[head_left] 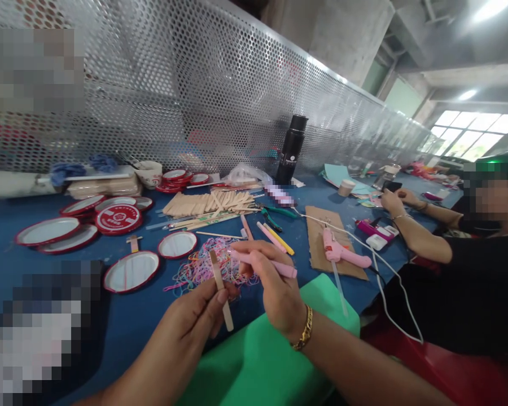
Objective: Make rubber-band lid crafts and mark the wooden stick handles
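Observation:
A flat wooden stick [220,290], brownish at its upper end, is pinched between the thumb and fingers of my left hand [197,313]. My right hand [275,282] is closed around a pink marker [279,266], its tip pointing left near the stick's upper part. Behind both hands lies a tangled heap of multicoloured thread [207,259]. Pink and yellow markers [278,238] rest just beyond my right hand. A pile of plain wooden sticks [211,203] sits farther back.
White-lined, red-rimmed lids [131,272] lie at the left. A black bottle [291,149] stands by the perforated metal screen [237,84]. A pink glue gun [338,251] with a white cable rests on cardboard [315,231] at the right. Another person's hands [395,202] are beyond; green material [254,361] is below my hands.

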`<state>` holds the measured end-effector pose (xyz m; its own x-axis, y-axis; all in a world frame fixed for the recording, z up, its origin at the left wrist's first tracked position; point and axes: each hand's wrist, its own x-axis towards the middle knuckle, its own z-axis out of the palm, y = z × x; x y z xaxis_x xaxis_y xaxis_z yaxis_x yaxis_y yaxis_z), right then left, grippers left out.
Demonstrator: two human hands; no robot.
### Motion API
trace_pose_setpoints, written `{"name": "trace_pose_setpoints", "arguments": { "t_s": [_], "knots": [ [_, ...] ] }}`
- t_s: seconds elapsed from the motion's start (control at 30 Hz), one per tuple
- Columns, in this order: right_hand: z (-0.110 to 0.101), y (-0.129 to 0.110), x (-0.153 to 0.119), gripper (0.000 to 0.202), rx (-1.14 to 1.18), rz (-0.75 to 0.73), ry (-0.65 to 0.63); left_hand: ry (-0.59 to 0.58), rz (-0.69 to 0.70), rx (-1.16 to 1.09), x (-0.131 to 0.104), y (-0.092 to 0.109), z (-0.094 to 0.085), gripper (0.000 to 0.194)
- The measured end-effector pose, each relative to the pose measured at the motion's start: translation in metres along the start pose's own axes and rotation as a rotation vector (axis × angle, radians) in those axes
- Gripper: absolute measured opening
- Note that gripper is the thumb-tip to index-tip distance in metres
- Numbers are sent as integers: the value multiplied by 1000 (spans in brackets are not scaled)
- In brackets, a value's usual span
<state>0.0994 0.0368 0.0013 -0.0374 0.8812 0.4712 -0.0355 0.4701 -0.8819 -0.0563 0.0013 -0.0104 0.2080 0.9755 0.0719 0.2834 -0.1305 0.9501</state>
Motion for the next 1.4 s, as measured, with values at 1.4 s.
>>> {"name": "trace_pose_setpoints", "arguments": {
  "t_s": [1.4],
  "knots": [
    [5,2,-4,13,-211,-132,-36,-26,-60,-73,3,-5,1,41]
  ]
}}
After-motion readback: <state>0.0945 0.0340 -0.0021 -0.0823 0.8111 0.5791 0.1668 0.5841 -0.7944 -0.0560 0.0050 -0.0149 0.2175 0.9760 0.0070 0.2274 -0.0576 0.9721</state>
